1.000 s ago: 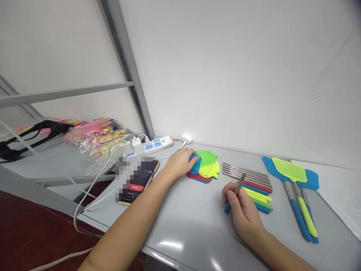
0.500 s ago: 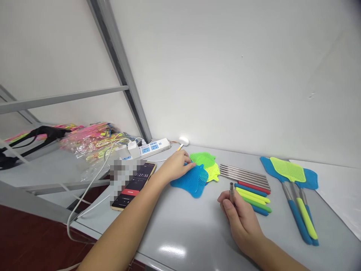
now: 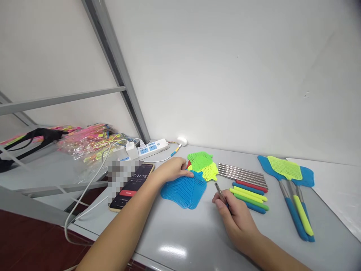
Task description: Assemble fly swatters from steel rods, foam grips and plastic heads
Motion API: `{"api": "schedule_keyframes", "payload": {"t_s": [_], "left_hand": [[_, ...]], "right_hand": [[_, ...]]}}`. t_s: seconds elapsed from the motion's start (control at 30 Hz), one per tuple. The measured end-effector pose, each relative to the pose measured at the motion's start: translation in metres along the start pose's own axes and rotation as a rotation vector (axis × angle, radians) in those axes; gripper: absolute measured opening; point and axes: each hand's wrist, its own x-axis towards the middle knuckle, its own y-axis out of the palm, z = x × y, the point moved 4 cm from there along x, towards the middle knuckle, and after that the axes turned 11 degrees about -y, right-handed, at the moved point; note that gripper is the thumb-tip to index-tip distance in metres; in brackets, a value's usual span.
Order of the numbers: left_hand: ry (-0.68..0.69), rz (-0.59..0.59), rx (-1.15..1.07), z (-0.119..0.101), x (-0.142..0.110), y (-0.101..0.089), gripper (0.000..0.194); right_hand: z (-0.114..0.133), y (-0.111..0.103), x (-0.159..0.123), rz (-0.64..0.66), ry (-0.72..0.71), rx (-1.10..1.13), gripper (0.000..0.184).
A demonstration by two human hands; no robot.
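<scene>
Well, the right hand (image 3: 234, 214) is closed firmly around a steel rod (image 3: 220, 192), its tip angled up and to the left, with a sliver of blue showing at the lower end. The left hand (image 3: 172, 169) lies open and flat, its fingers (image 3: 189, 173) resting on a blue mesh head (image 3: 183, 192) without gripping it, perhaps to steady it on the table (image 3: 180, 241). That head overlaps a small pile of a green head (image 3: 199, 159) and a yellow head (image 3: 207, 173), with a red edge (image 3: 188, 164) showing beneath. Just right, more rods (image 3: 242, 175) lie side by side above coloured handles (image 3: 248, 197), apparently sorted by kind for easy reach. Finished swatters (image 3: 290, 188) lie further right. To the left are a phone (image 3: 131, 186) showing a running clock and a power strip (image 3: 148, 148). Beyond them, clear plastic bags (image 3: 87, 143) hold pink and yellow items.
</scene>
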Motion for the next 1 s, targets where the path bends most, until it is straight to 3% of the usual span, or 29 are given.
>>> {"api": "schedule_keyframes", "payload": {"t_s": [0.17,0.3,0.4,0.6,0.73,0.83,1.0], "left_hand": [[0.042,0.013,-0.205,-0.010,-0.005,-0.014,0.042],[0.094,0.128,-0.413,-0.019,-0.010,-0.017,0.041],[0.129,0.278,-0.530,-0.029,-0.014,-0.006,0.047],[0.162,0.608,-0.659,-0.060,-0.027,0.041,0.046],[0.141,0.795,-0.849,-0.070,-0.034,0.061,0.053],[0.130,0.843,-0.954,-0.072,-0.036,0.063,0.056],[0.150,0.813,-1.031,-0.076,-0.040,0.059,0.050]], "right_hand": [[0.001,-0.001,0.000,-0.015,-0.008,-0.007,0.026],[0.002,-0.003,-0.001,-0.028,0.001,-0.016,0.023],[0.002,-0.005,0.001,-0.046,0.018,-0.009,0.020],[0.008,-0.004,0.004,-0.052,-0.074,0.051,0.026],[0.012,-0.005,0.004,-0.024,-0.069,0.055,0.011],[0.013,-0.006,0.004,-0.020,-0.053,0.054,0.011],[0.011,-0.010,0.005,-0.066,-0.061,0.035,0.010]]}}
